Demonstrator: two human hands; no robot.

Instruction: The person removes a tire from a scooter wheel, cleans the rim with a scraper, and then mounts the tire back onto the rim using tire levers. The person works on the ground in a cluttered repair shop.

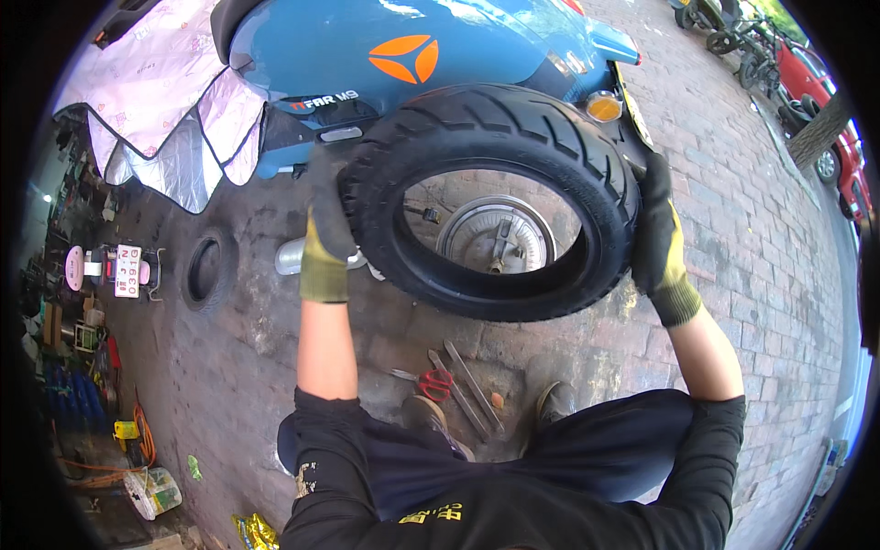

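Both hands gloved (black w/ yellow cuffs), gripping a black tyre (pixel 495 197) held up in front of the blue scooter (pixel 412 46). Left hand (pixel 328 225) wraps the tyre's left sidewall, fingers clenched over the tread. Right hand (pixel 658 234) clamps the tyre's right edge, fingers curled round the tread. Tyre is tilted, opening facing the camera; thru the opening the bare wheel hub (pixel 495 236) shows (silver, on the ground side behind the tyre). Below the tyre on the brick paving: red-handled scissors (pixel 429 382) and two flat metal levers (pixel 469 380), just beside each other, near the person's shoes. Left of the tyre, well apart, a second tyre (pixel 209 269) lies flat on the ground. Above-left of the tyre, a silver quilted cover (pixel 170 128) drapes off the scooter.
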